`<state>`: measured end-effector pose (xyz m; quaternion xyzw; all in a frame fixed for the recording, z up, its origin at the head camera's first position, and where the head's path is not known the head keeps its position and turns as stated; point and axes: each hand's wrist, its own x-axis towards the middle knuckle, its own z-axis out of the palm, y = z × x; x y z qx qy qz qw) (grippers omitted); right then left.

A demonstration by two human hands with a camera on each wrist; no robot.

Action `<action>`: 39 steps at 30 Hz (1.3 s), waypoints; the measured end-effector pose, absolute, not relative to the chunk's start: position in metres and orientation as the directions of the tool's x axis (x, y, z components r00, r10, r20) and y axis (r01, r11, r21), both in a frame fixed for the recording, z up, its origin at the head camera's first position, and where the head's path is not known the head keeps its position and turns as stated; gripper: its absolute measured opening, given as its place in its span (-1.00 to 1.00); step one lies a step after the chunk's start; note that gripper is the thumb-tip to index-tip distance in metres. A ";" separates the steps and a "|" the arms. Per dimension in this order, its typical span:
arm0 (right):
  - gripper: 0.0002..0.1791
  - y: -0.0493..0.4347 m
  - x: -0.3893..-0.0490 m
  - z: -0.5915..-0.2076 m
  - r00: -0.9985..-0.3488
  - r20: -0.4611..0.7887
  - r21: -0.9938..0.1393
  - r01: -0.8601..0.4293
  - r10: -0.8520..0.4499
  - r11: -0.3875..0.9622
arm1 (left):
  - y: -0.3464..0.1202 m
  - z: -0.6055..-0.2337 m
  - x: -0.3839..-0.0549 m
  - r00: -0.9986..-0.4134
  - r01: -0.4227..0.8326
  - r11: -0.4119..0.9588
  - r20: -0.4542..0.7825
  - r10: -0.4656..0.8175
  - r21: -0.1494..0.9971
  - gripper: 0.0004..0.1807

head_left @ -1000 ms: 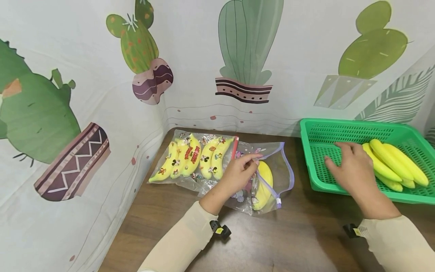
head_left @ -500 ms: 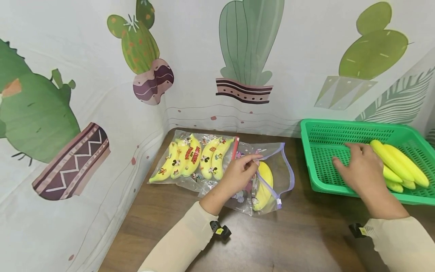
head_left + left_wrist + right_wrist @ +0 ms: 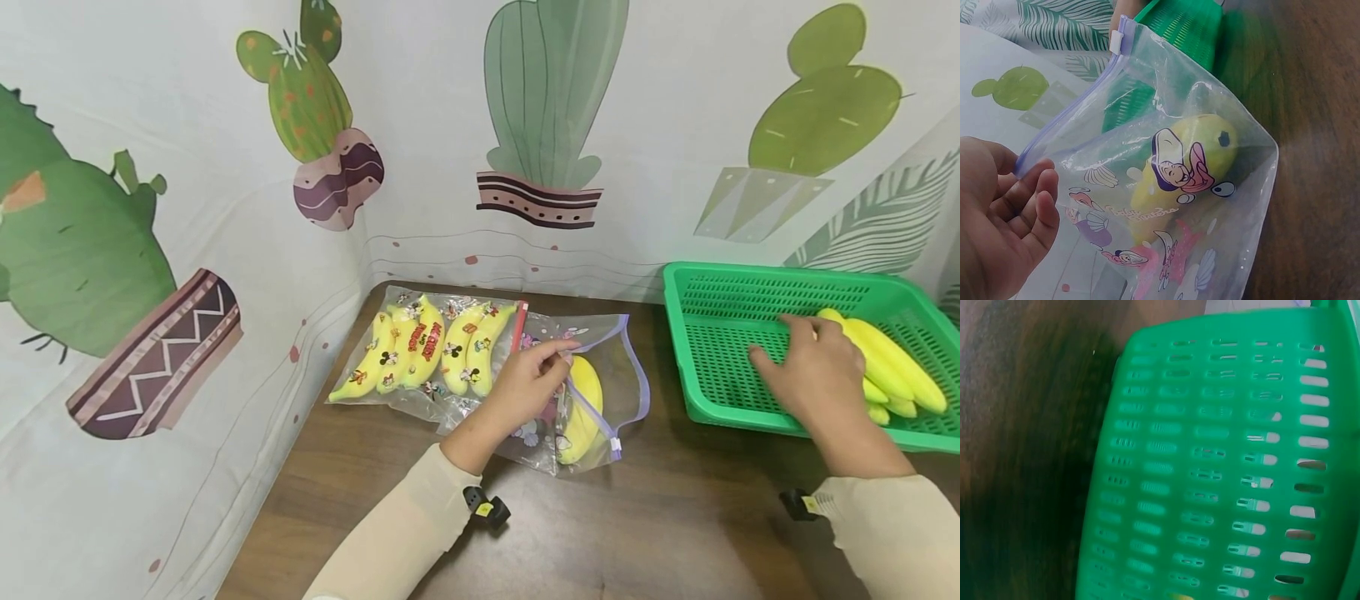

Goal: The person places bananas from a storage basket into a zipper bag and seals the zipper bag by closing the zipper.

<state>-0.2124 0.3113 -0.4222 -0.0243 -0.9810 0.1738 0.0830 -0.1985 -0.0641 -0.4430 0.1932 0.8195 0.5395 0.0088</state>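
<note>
In the head view my left hand (image 3: 534, 383) pinches the purple-edged mouth of a clear zip bag (image 3: 626, 387) between thumb and forefinger. The left wrist view shows this bag's purple zip strip (image 3: 1079, 106) and printed cartoon front. Inside lies a yellow banana (image 3: 581, 417). My right hand (image 3: 821, 379) is over the green basket (image 3: 731, 367), thumb and fingers spread apart. Several bananas (image 3: 900, 367) lie just right of it, partly hidden behind the hand. Only the basket's slotted side (image 3: 1210, 456) shows in the right wrist view, with no hand visible there.
A red-zipped clear bag (image 3: 521, 329) holding several bananas lies flat on the left, partly under the purple-edged bag. All rest on a brown wooden table (image 3: 585, 533). A cactus-printed cloth (image 3: 435, 150) rises behind and at the left.
My right hand has moved to the right over the basket, closer to the bananas and covering more of them. The left hand and its bag have stayed in place.
</note>
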 end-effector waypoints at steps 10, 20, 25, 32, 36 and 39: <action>-0.13 0.327 -0.215 -0.421 -0.989 0.102 -0.338 0.065 0.105 0.939 | -0.064 -0.444 -0.199 -0.926 0.307 0.348 0.194 0.323 0.886 -0.65; -0.10 0.338 -0.217 -0.421 -0.981 0.041 -0.280 0.169 0.188 0.945 | -0.064 -0.445 -0.199 -0.920 0.320 0.337 0.206 0.333 0.885 -0.63; -0.09 0.345 -0.220 -0.423 -0.971 0.027 -0.265 0.224 0.239 0.938 | -0.064 -0.445 -0.200 -0.921 0.320 0.338 0.206 0.332 0.885 -0.64; -0.02 0.357 -0.220 -0.424 -0.966 -0.007 -0.249 0.252 0.258 0.935 | -0.064 -0.444 -0.200 -0.920 0.323 0.338 0.209 0.333 0.884 -0.64; -0.03 0.360 -0.220 -0.424 -0.965 -0.010 -0.231 0.259 0.264 0.938 | -0.064 -0.444 -0.199 -0.921 0.317 0.334 0.204 0.333 0.888 -0.64; -0.05 0.363 -0.220 -0.424 -0.964 -0.009 -0.208 0.263 0.268 0.942 | -0.065 -0.445 -0.199 -0.921 0.316 0.340 0.200 0.334 0.886 -0.63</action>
